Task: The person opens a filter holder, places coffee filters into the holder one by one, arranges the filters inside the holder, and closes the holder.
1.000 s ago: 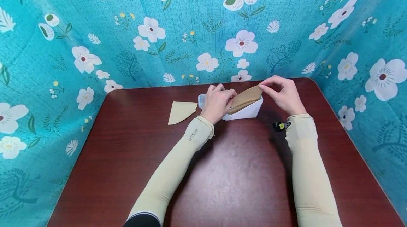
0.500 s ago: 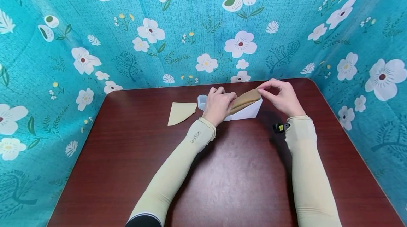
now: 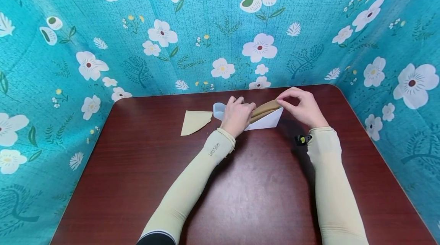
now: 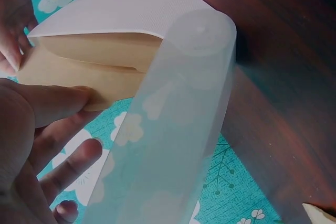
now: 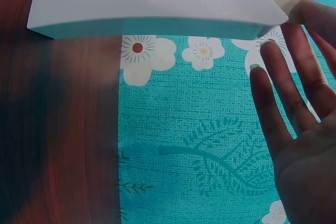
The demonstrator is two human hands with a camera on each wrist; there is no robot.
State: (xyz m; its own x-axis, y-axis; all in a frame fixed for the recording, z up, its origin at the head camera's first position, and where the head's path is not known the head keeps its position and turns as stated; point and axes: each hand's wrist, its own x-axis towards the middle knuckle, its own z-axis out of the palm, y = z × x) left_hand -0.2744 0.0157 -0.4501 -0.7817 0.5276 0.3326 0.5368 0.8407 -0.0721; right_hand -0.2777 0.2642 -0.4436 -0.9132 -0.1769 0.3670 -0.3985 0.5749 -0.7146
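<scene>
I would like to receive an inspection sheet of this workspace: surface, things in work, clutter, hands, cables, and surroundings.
Surface: dark red-brown tabletop, wood-grained, with light glare.
Job's things: brown paper sheets, partly inside a white holder; its translucent lid is open.
Clutter: one loose pale paper piece, lying left of the holder in the head view.
Hands: left hand and right hand both pinch the sheets.
Cables: nothing seen.
Surroundings: teal floral cloth behind and at both sides.
</scene>
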